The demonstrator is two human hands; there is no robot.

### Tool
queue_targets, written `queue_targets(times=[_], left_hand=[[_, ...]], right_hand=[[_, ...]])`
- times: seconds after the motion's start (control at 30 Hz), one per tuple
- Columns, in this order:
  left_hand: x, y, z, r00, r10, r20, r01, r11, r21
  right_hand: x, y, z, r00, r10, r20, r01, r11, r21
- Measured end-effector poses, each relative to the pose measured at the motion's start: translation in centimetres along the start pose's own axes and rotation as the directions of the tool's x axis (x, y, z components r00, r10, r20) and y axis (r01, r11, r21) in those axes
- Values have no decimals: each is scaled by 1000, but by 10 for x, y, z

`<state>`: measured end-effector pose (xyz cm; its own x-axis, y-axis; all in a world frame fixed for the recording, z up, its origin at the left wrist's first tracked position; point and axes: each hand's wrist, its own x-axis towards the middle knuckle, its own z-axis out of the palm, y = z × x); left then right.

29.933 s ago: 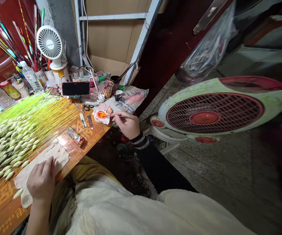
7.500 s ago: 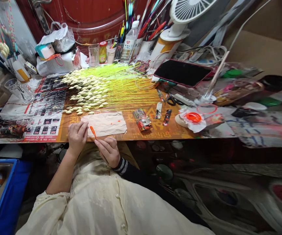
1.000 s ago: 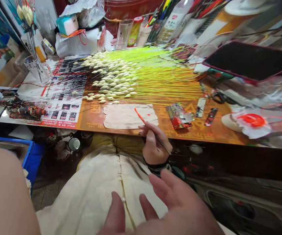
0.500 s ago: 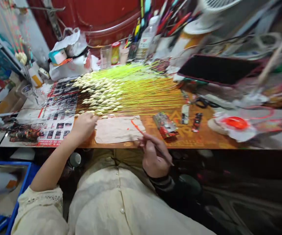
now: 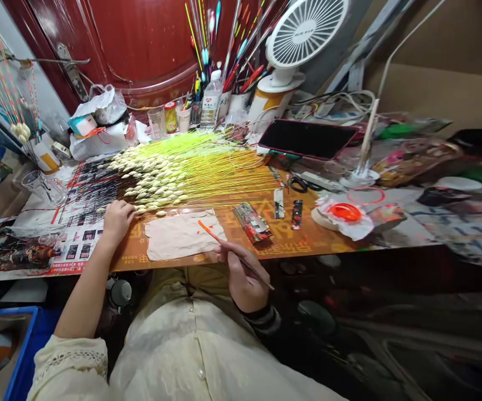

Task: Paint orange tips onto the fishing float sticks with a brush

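Observation:
My right hand (image 5: 247,275) is closed around a thin paintbrush (image 5: 247,264) with a bright orange tip. The tip is over a pale cloth (image 5: 169,236) marked with small orange spots; I cannot tell whether it touches. My left hand (image 5: 117,223) has its fingers curled together at the near edge of a large bundle of fishing floats (image 5: 157,172). Whatever those fingers hold, if anything, is hidden. The floats have cream bodies, dark stems towards the left and yellow-green tips towards the right.
Orange paint (image 5: 345,213) sits in a small dish at the right. A small printed box (image 5: 252,221), scissors (image 5: 298,184) and a dark-screened tablet (image 5: 307,138) lie nearer the middle. A white fan (image 5: 305,33) and a plastic bottle (image 5: 212,100) stand behind. A glass mug (image 5: 46,186) is at left.
The camera view has swung to the right and up, bringing the whole fan into sight. Both hands keep nearly the same poses, with the brush still over the cloth.

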<state>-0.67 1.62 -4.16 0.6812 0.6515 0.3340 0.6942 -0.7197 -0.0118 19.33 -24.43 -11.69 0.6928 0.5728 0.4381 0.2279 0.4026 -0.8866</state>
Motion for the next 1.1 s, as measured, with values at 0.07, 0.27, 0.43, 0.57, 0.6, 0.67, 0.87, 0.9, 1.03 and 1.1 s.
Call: queue_targets(times=[0.07, 0.27, 0.43, 0.57, 0.6, 0.67, 0.87, 0.9, 1.03, 1.1], left_hand=[[-2, 0, 0, 998, -18, -57, 18, 1000, -3], [-9, 10, 0, 983, -20, -183, 7, 997, -76], [-26, 46, -8, 937, 124, -325, -178, 974, -142], [-48, 79, -9, 904, 206, -374, -274, 952, -138], [-53, 85, -9, 900, 212, -382, -284, 948, -142], [-62, 93, -8, 897, 224, -381, -300, 942, -151], [-82, 92, -9, 917, 282, -281, -316, 945, -86], [-86, 86, -9, 926, 281, -251, -308, 949, -74], [-110, 41, -11, 969, 189, -160, -199, 979, -44], [-128, 15, -15, 981, 105, -164, -109, 994, -16]], right_hand=[[3, -5, -3, 998, -52, 33, 53, 998, -15], [11, -13, -8, 948, -262, 181, 267, 964, 0], [22, -15, -12, 772, -542, 332, 586, 809, -41], [31, -13, -10, 672, -617, 410, 716, 683, -146], [33, -12, -9, 678, -611, 409, 717, 672, -184], [34, -9, -8, 702, -590, 398, 703, 663, -257], [24, 2, -10, 754, -540, 375, 652, 689, -317], [23, 4, -12, 755, -541, 371, 651, 685, -326], [19, 19, -16, 789, -550, 275, 612, 659, -437], [19, 28, -16, 796, -564, 219, 590, 642, -490]])
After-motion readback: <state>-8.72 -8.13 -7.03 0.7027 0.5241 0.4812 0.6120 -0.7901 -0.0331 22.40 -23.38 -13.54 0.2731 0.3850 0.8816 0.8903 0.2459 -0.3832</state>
